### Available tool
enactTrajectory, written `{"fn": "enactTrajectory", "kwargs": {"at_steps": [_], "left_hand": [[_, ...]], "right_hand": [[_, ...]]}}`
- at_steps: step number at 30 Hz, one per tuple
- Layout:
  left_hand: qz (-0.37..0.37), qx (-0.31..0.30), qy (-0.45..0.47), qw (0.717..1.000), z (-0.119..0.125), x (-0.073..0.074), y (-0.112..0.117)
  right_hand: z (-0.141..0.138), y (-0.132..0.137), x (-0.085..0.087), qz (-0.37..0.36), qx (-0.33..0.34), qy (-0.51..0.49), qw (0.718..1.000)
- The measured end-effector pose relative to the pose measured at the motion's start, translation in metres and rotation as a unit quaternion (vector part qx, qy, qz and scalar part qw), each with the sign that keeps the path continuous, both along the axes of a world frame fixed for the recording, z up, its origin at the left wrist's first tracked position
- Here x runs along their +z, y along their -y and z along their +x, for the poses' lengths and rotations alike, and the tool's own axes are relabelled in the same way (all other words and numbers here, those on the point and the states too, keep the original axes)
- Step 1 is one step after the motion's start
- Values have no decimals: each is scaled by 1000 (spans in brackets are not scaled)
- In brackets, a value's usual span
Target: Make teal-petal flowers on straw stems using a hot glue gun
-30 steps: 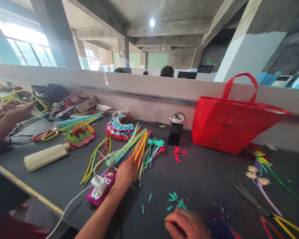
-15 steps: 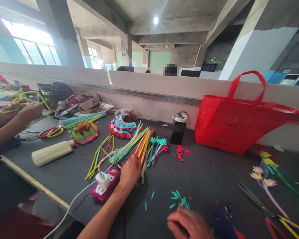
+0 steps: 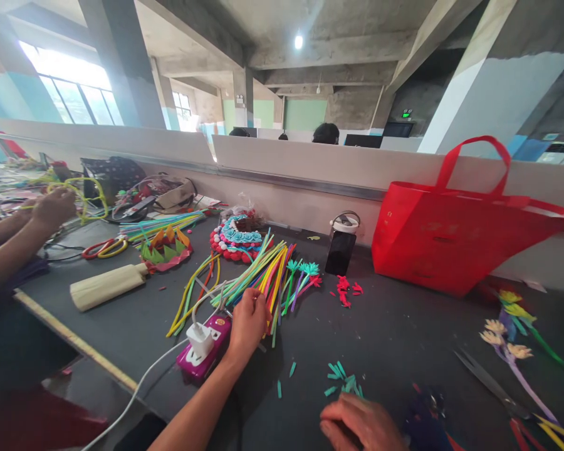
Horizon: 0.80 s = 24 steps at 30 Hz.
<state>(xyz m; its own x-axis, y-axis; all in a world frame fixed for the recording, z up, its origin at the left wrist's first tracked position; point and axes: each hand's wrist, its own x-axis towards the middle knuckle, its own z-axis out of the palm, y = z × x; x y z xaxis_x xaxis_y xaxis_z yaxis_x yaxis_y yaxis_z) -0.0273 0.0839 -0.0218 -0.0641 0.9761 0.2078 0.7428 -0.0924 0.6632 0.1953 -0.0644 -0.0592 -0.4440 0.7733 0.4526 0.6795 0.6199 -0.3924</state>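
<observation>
Head view: coloured stems (image 3: 276, 270) lie under left fingers (image 3: 252, 302); green snippets (image 3: 351, 383) near right fingers (image 3: 342, 409).

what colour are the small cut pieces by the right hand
The cut pieces are teal green, seen best in the head view.

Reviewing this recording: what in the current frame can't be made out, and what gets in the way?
All in the head view:
Whether the left hand grips any pipe cleaners: the hand itself hides this.
Anything under the right hand: covered by its back, cut by the bottom edge.
Ends of the lower-right scissors' handles: cut off by the frame.
Contents of the red tote bag: hidden by its near side.
</observation>
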Motion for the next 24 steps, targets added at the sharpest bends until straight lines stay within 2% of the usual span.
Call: {"fn": "enactTrajectory", "kwargs": {"at_steps": [5, 9, 12, 16, 19, 22, 24], "left_hand": [[-9, -7, -74, 997, -1, 6, -1], [11, -11, -135, 991, -1, 19, -4], [14, -10, -171, 985, 3, 29, -15], [-4, 14, -216, 976, 14, 39, -51], [-34, 71, -233, 969, 19, 46, -88], [-61, 123, -238, 962, 16, 48, -118], [-79, 136, -239, 958, 12, 45, -130]], "right_hand": [[0, -1, 2, 2, 6, -9, 1000], [0, -2, 3, 3, 6, -17, 1000], [0, -3, 3, 10, 4, -29, 1000], [-3, -5, 6, 42, 2, -35, 999], [-7, -6, 10, 72, 4, -42, 997], [-9, -6, 13, 81, -9, -57, 995], [-10, -5, 14, 70, -16, -61, 996]]}}
